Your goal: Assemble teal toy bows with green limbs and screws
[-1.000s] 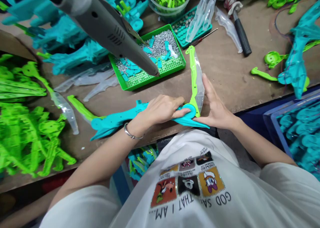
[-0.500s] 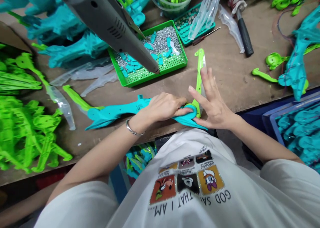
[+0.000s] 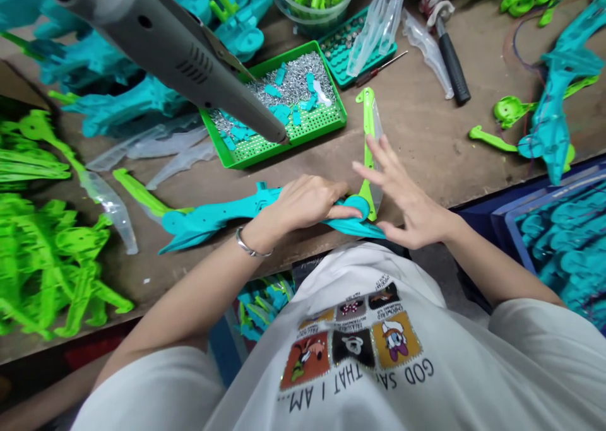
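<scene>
A long turquoise plastic toy part (image 3: 215,216) lies along the near edge of the table, and my left hand (image 3: 310,200) is closed around its right half. Fixed at the part's round right end, a lime-green arm (image 3: 369,131) with a clear plastic blade (image 3: 377,125) points away from me. Another lime-green arm (image 3: 142,191) sticks out at the left end. My right hand (image 3: 407,200) is beside the green arm, fingers spread, with nothing in its grasp. Whether its thumb touches the turquoise tip I cannot tell.
A grey powered screwdriver (image 3: 203,65) hangs over a green tray (image 3: 284,153) of screws and small turquoise pieces. Lime-green parts (image 3: 52,260) are heaped at left. A screwdriver (image 3: 381,69) and a black-handled hammer (image 3: 452,68) lie behind. A blue crate (image 3: 521,242) stands at right.
The view has shifted slightly. My right hand has drawn a little away from the green arm and the round end, fingers still spread. My left hand keeps its grip.
</scene>
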Available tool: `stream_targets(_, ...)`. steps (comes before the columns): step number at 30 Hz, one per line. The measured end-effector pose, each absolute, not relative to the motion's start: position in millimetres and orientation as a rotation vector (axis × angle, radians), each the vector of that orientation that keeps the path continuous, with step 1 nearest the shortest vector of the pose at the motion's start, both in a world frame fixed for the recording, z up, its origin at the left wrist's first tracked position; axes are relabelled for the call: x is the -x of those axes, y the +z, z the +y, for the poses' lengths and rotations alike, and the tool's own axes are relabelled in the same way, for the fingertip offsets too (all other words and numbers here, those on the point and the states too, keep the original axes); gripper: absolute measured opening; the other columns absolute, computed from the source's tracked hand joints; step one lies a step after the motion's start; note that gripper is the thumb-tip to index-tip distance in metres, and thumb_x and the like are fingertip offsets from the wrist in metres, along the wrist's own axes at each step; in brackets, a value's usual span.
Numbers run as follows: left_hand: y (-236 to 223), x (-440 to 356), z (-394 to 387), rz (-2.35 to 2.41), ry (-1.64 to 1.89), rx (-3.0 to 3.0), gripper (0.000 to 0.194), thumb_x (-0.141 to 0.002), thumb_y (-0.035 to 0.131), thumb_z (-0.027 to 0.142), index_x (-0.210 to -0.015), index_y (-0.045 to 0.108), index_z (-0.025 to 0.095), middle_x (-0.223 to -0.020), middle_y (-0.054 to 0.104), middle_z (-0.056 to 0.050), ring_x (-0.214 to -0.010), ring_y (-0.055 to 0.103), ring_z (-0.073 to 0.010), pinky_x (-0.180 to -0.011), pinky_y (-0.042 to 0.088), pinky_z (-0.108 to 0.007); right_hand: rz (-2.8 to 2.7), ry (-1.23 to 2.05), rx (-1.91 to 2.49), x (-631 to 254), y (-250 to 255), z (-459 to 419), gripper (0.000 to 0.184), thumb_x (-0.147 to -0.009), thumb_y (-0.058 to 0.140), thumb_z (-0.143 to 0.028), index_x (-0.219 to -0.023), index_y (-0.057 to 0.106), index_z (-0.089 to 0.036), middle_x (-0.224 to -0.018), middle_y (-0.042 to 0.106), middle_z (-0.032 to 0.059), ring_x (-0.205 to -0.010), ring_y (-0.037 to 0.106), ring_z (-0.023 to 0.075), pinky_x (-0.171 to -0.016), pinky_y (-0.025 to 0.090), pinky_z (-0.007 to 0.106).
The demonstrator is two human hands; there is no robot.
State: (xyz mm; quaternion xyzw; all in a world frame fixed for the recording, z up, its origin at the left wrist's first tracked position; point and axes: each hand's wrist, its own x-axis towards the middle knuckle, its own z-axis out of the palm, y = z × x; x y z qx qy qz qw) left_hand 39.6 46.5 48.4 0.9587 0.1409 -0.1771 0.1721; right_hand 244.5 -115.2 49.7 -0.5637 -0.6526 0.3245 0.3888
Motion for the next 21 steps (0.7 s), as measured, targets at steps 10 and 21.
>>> stream_targets(10, 48, -51, 51, 0.495, -0.534, -2.670, 0.071, -0.094, 0.041, 0.082, -0.112, 0.075, 0.023, -0.078, 0.074, -0.010, -0.068, 0.066, -0.0262, -0.059, 0.027, -0.032, -0.636, 1.942, 1.463, -222, 24, -148, 0.053, -0.072, 0.085, -0.064, -0.089, 0.076, -0.014, -0.078, 0.078, 0.0086, -0.065, 0.071, 0.0161, -0.061, 0.060, 0.028)
stream_targets(21, 43, -57, 44, 0.440, -0.488, -2.583, 0.071, -0.097, 0.035, 0.080, -0.106, 0.075, 0.022, -0.082, 0.075, -0.012, -0.075, 0.070, -0.0284, -0.060, 0.029, -0.032, -0.514, 2.045, 1.405, -211, 18, -144, 0.055, -0.072, 0.085, -0.066, -0.071, 0.072, -0.012, -0.061, 0.069, 0.0021, -0.042, 0.056, 0.0074, -0.040, 0.046, 0.019)
